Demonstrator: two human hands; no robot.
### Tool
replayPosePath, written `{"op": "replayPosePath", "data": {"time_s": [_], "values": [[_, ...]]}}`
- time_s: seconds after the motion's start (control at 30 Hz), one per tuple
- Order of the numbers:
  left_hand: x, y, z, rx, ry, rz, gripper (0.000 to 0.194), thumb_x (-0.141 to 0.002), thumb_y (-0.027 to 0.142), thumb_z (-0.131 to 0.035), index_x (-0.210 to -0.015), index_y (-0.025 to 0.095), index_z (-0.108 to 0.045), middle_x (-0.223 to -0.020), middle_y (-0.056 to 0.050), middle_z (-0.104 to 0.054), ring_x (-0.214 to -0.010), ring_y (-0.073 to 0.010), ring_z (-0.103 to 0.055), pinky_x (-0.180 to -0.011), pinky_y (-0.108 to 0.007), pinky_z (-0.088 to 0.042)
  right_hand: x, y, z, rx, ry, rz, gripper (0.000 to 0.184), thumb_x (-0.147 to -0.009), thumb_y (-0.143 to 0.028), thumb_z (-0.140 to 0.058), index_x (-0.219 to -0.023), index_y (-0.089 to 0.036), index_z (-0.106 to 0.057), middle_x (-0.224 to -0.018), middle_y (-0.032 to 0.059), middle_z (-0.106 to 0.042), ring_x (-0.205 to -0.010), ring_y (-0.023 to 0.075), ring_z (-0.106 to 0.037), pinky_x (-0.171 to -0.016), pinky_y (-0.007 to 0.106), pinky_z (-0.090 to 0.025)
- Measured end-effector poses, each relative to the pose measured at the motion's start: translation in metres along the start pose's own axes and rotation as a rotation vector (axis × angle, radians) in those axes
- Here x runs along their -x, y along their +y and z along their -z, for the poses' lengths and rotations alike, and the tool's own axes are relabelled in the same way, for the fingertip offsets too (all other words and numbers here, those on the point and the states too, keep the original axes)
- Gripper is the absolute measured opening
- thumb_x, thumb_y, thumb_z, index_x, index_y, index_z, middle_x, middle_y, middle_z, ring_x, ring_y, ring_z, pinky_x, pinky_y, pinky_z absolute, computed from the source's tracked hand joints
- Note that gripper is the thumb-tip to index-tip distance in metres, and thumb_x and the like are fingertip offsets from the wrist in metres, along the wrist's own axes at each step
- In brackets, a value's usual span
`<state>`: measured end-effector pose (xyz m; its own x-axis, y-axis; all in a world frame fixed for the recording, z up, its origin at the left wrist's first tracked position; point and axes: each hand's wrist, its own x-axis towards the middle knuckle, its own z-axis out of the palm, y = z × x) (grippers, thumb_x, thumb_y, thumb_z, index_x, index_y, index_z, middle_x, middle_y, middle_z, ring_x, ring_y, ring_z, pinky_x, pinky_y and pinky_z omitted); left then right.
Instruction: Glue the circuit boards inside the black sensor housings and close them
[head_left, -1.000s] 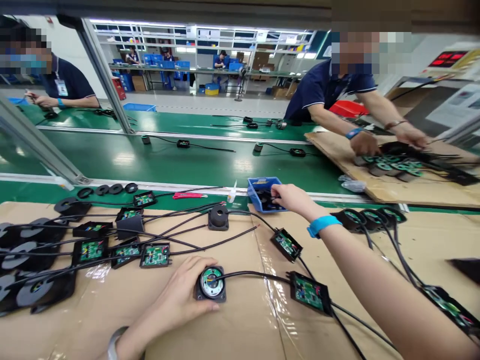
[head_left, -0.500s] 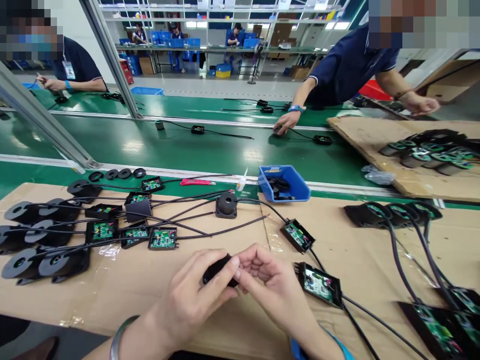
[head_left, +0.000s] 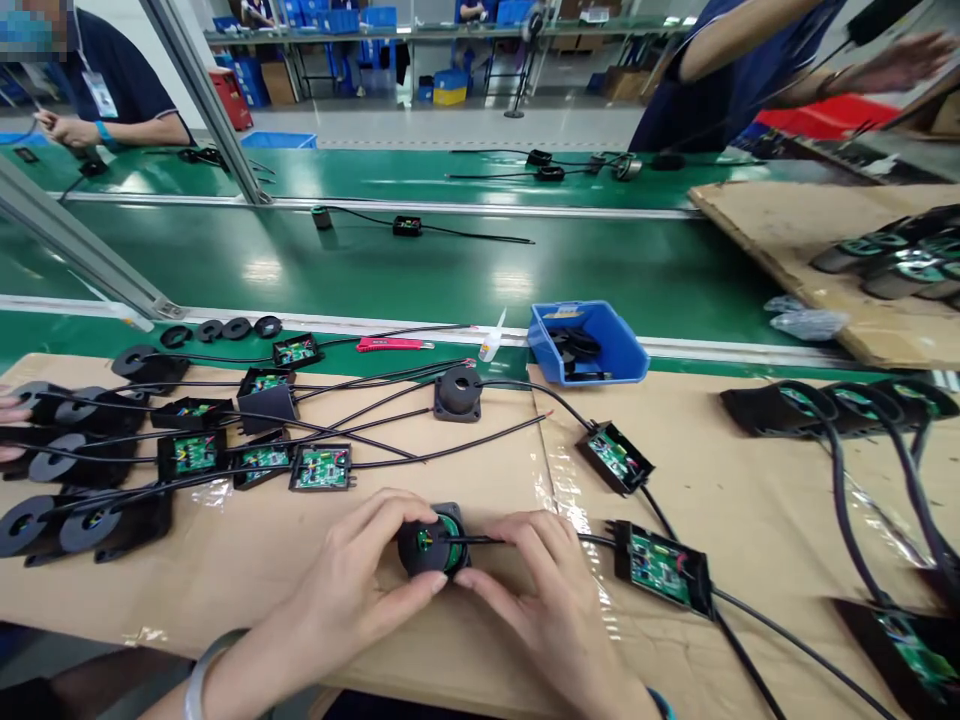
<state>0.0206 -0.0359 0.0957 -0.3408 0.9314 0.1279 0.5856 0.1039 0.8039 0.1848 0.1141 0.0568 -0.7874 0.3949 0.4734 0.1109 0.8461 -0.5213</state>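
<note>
Housing on the cardboard, nearer me than the blue bin, should feel light, stiff and safest by its flange, my left hand pinching the slotted black ring, my right curved at the cable, its grip unclear.

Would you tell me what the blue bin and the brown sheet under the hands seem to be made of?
The blue bin looks like smooth moulded plastic, from its even colour and soft sheen. The brown sheet appears to be matt cardboard, from its papery tan surface and creases.
</note>
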Motion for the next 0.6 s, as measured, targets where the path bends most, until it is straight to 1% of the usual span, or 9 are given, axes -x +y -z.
{"op": "replayPosePath", "data": {"time_s": [0.13,0.2,0.27,0.4,0.6], "values": [[-0.0021,0.0036,0.0008,-0.157,0.061,-0.203,0.022,-0.092,0.017,-0.063,-0.114,0.020,-0.060,-0.122,-0.009,-0.067,-0.112,-0.0190,-0.066,-0.097,-0.029,-0.057,-0.0001,0.0022,0.0034,-0.026,0.001,-0.004,0.022,-0.093,-0.038,-0.065,-0.102,-0.018,-0.058,-0.091,0.0055,-0.062,-0.084,0.0205,-0.057,-0.073,0.034,-0.048],[-0.0052,0.0056,0.0006,-0.256,0.071,-0.292,0.018,-0.095,0.018,-0.059,-0.112,0.018,-0.065,-0.125,-0.011,-0.066,-0.112,-0.0199,-0.067,-0.096,-0.030,-0.059,-0.0002,0.0022,0.0051,-0.031,0.003,0.001,0.020,-0.094,-0.035,-0.064,-0.103,-0.018,-0.059,-0.092,0.0057,-0.062,-0.084,0.0205,-0.058,-0.073,0.035,-0.049],[-0.0073,0.0070,-0.0010,-0.336,0.094,-0.347,0.017,-0.097,0.019,-0.056,-0.109,0.017,-0.068,-0.123,-0.013,-0.066,-0.108,-0.0203,-0.068,-0.091,-0.031,-0.061,-0.0002,0.0012,0.0067,-0.037,0.004,-0.002,0.018,-0.094,-0.033,-0.064,-0.104,-0.018,-0.060,-0.092,0.0060,-0.062,-0.084,0.0204,-0.059,-0.073,0.035,-0.050],[-0.0083,0.0082,-0.0057,-0.411,0.171,-0.406,0.015,-0.096,0.020,-0.058,-0.103,0.017,-0.070,-0.114,-0.014,-0.068,-0.101,-0.0217,-0.070,-0.085,-0.033,-0.064,-0.0002,-0.0004,0.0078,-0.051,0.000,-0.015,0.016,-0.094,-0.030,-0.064,-0.104,-0.017,-0.059,-0.093,0.0069,-0.062,-0.084,0.0205,-0.058,-0.072,0.035,-0.051],[-0.0091,0.0090,-0.0089,-0.414,0.187,-0.401,0.011,-0.093,0.022,-0.063,-0.098,0.017,-0.072,-0.108,-0.014,-0.071,-0.093,-0.0222,-0.070,-0.078,-0.035,-0.065,0.0002,0.0002,0.0072,-0.079,-0.005,-0.014,0.016,-0.093,-0.025,-0.065,-0.104,-0.015,-0.060,-0.094,0.0086,-0.060,-0.086,0.0207,-0.056,-0.073,0.035,-0.050]]}}
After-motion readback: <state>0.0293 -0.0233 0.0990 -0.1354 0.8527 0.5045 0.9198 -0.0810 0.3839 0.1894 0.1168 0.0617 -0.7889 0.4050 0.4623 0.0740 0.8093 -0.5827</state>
